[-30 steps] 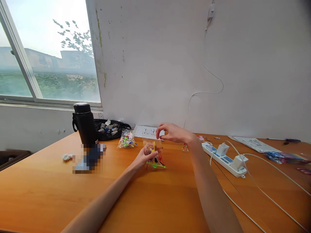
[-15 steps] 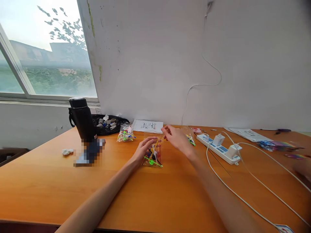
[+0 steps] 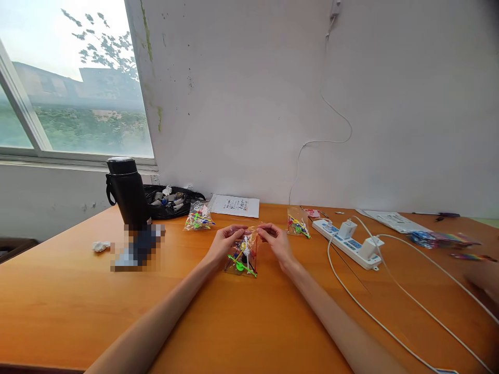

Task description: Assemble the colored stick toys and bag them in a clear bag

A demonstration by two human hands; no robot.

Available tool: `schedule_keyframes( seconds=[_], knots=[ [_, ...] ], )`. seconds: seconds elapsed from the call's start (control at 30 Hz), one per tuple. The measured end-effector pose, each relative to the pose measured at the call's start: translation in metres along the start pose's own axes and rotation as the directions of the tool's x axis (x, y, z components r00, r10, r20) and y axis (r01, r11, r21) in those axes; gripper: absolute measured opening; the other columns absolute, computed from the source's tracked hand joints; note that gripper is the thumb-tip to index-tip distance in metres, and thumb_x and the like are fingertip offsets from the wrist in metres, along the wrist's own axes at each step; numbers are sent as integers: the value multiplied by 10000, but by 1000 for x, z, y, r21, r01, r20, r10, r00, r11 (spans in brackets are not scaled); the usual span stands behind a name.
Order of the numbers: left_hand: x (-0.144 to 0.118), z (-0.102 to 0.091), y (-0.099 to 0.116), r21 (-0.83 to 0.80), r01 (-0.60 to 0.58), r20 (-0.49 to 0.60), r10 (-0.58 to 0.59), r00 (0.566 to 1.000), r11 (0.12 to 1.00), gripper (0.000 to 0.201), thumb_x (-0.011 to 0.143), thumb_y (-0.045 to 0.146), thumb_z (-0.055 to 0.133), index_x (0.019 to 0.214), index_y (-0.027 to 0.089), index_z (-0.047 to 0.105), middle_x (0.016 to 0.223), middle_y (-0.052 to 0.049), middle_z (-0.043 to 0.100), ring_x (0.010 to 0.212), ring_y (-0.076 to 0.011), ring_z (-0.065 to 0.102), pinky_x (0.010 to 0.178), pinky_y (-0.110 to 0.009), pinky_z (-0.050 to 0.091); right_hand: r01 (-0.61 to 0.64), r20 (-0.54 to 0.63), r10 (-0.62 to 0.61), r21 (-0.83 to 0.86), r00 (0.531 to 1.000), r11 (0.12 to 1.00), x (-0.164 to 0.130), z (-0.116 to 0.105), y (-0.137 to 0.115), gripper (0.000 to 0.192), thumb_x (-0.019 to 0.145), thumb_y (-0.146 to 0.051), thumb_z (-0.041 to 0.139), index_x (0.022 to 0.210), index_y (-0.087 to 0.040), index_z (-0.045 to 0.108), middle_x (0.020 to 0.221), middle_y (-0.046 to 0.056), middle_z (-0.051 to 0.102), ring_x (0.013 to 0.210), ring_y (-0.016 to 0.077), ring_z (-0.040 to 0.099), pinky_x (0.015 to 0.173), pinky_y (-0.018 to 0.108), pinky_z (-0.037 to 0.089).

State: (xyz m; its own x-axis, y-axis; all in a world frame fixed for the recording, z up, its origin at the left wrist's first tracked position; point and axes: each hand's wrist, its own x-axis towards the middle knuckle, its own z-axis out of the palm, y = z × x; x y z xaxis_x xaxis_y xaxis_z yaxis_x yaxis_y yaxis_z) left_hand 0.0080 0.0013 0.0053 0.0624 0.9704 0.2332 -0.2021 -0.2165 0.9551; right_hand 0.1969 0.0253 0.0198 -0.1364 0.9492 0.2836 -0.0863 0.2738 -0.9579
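- Head view: the person is pinching the top edge of a small clear bag (image 3: 244,249) of coloured plastic pieces, standing on the orange table (image 3: 249,322) just in front of them; the left hand (image 3: 224,242) is holding the left corner, the right hand (image 3: 277,240) the right corner, both closed narrowly on the film.
- The bag is looking light, thin and slippery, its contents loose and poky; gripping at the top seam, not the bulging middle, seems safest.
- Two similar bags (image 3: 198,215) are lying behind; a black flask (image 3: 127,192) and a power strip (image 3: 346,243) are sitting well apart.
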Motion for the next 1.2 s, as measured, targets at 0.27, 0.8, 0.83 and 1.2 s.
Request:
schedule_keyframes(
  seconds=[0.27,0.8,0.83,1.2],
  knots=[
    [1,-6,4,1,91,14,-91,996,996,475,768,526,757,1076,174,674,1068,-125,755,732,-193,708,519,-245,514,7,28,-7,-1,1000,1000,3,-3,5,342,732,-480,762,904,-192,691,807,27,674,763,170,619,740,307,510],
    [0,-8,9,-62,14,3,-14,1000,998,261,794,443,643,913,213,609,1034,-49,720,870,-215,736,632,-256,547,109,48,-105,-80,993,991,7,-8,4,219,804,-417,599,788,-208,661,816,34,664,788,182,616,762,316,513],
    [0,-8,9,-67,17,11,-17,1000,998,254,802,441,628,901,208,605,1039,-56,724,901,-226,736,663,-273,559,115,35,-112,-85,993,990,6,-8,5,216,809,-407,591,782,-205,664,814,37,666,789,184,618,764,318,515],
    [-7,-2,17,-36,-33,90,36,995,999,334,816,423,714,1041,203,603,1201,-139,724,1072,-303,712,855,-419,577,16,98,-15,-14,995,1000,3,-1,4,381,716,-521,772,899,-201,678,797,37,708,763,194,667,746,335,544]
  ],
)
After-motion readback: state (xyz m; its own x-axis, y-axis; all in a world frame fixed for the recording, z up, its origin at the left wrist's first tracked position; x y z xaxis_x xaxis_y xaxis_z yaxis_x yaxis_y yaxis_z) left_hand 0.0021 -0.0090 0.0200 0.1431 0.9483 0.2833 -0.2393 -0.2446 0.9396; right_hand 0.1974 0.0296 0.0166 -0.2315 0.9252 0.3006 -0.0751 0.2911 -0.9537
